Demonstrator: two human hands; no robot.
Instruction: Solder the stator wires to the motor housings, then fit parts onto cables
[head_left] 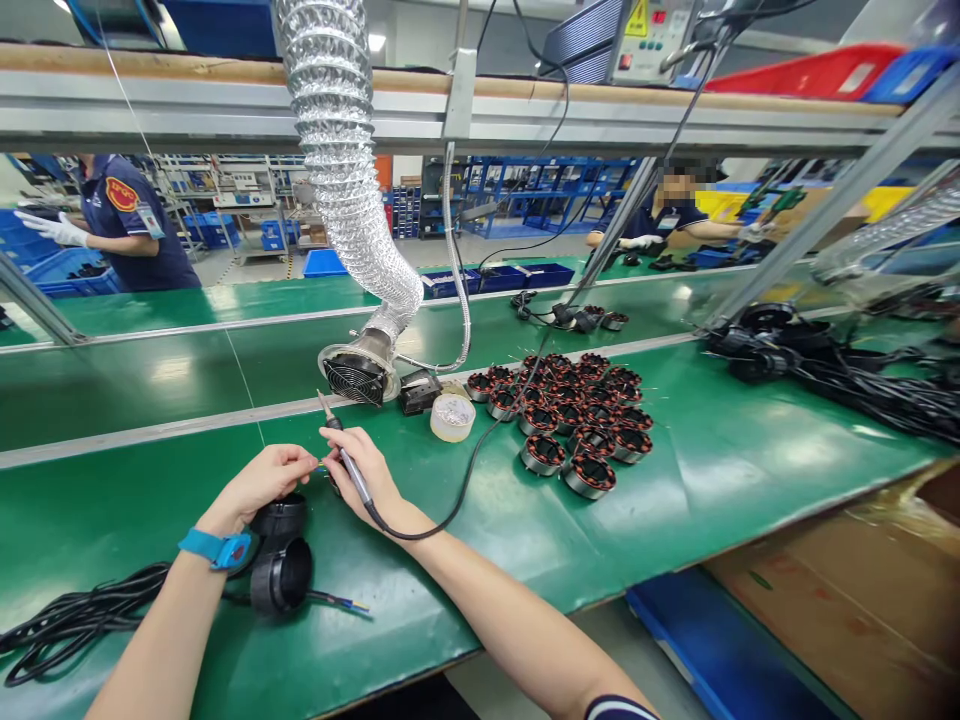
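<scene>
Your desk [675,520] was green, your wristband [201,544] blue, your soldering iron [355,477] grey with a black cord [472,469]. Your coils [568,416] showed copper, black and silver, your hose [330,130] ringed silver.

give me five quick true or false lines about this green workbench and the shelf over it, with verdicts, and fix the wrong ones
1. The right hand holds a slim grey pen-shaped soldering iron. True.
2. The bright blue wristband is on the right wrist. False: the bright blue wristband is on the left wrist.
3. The cluster of copper-wound metal rings sits to the right of the round pale tub in this view. True.
4. The long red plastic bin stands on the green tabletop. False: the long red plastic bin is up on the metal-edged shelf.
5. The silver corrugated duct ends at a round black grille. True.
</scene>
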